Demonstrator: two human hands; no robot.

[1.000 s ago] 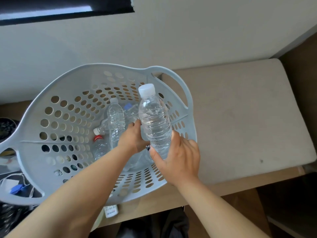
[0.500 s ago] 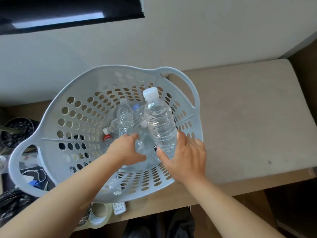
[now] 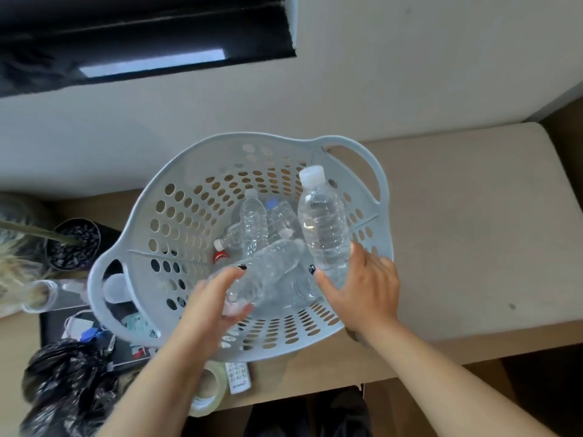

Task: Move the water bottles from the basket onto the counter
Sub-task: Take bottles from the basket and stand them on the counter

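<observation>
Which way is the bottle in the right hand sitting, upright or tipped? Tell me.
Upright, roughly. The white-capped bottle has its cap topmost and its base low in the right hand, still over the basket.

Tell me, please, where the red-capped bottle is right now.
In the head view, the red-capped bottle lies at the bottom of the basket, left of centre, just below a white-capped bottle and beyond the left hand.

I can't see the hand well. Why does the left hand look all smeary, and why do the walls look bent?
Head view: the left hand is blurred around its lower fingers, most likely from motion, and so is the bottle it holds; the right hand and its upright bottle look sharper. Head view: the wide-angle lens curves the wall and counter edges.
</observation>
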